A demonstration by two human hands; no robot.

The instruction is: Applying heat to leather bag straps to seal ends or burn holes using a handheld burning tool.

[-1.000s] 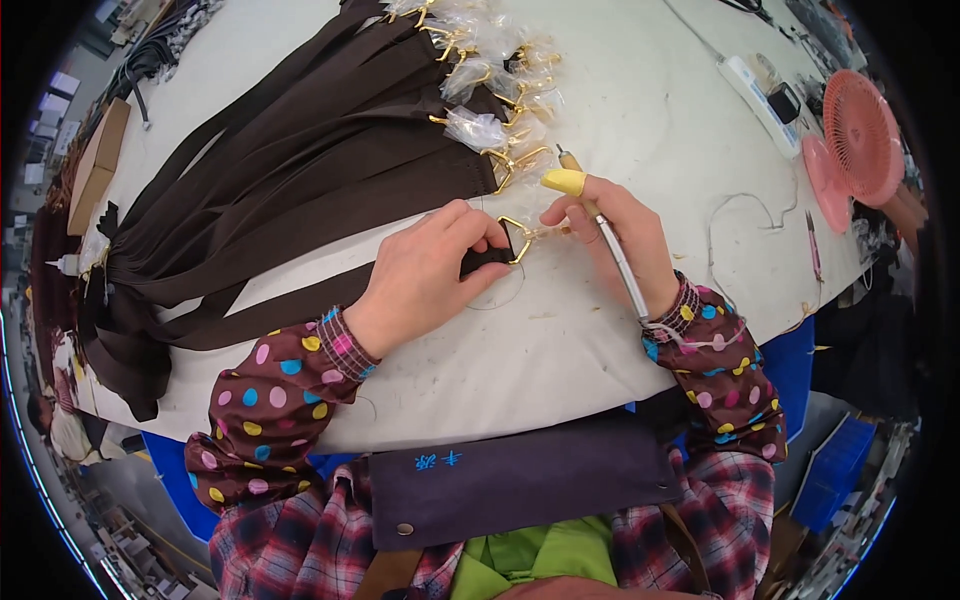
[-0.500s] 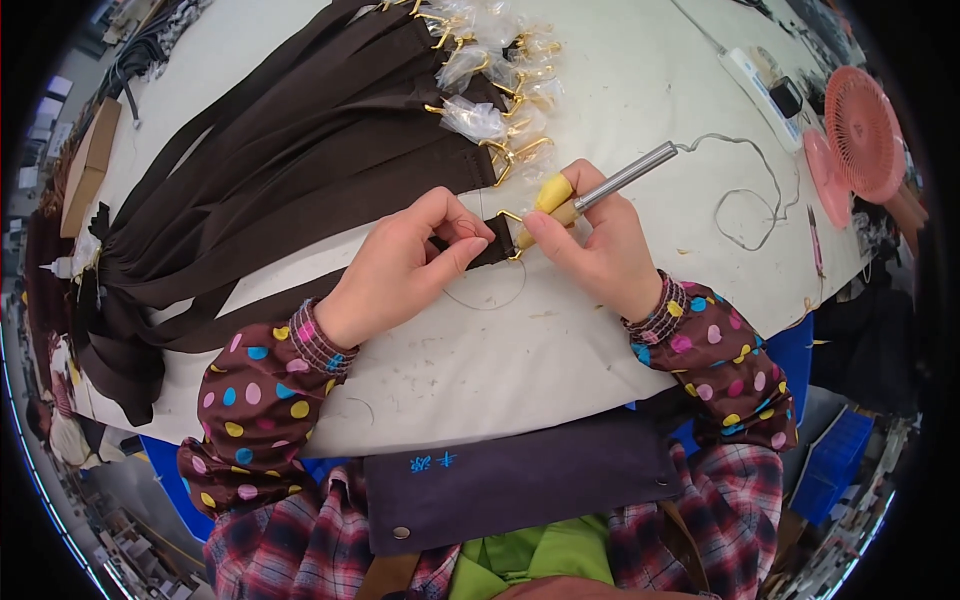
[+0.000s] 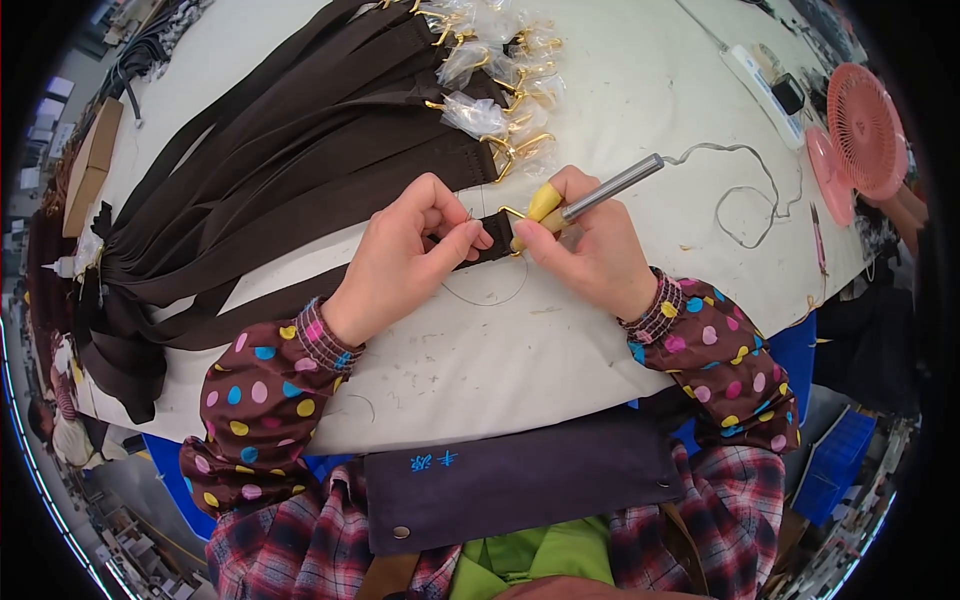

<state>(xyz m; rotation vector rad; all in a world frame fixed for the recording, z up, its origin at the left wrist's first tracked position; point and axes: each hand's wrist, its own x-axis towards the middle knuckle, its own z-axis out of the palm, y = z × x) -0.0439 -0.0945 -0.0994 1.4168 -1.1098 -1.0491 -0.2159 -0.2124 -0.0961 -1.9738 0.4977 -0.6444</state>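
A dark brown strap (image 3: 490,246) ends in a gold metal ring (image 3: 512,213) between my two hands. My left hand (image 3: 410,245) is closed at the strap end, pinching a thin thread (image 3: 468,214). That thread hangs in a loose loop below the strap. In my right hand (image 3: 590,245) is a corded pen-like tool (image 3: 632,178) with a silver metal tube, held at a slant. A yellow finger cover (image 3: 544,202) sits on a right fingertip. The tool's lower tip points at the gold ring; whether it touches cannot be told.
Several brown straps (image 3: 330,150) with gold hooks in clear plastic (image 3: 475,115) lie across the back left. At right are a white power strip (image 3: 765,92), a pink fan (image 3: 862,130) and small pink-handled snips (image 3: 819,240). The tool's grey cord (image 3: 745,240) curls over the white table (image 3: 500,370).
The tool has tilted slightly lower, its corded end dropping a little left. My left fingers have shifted slightly while staying pinched at the thread.
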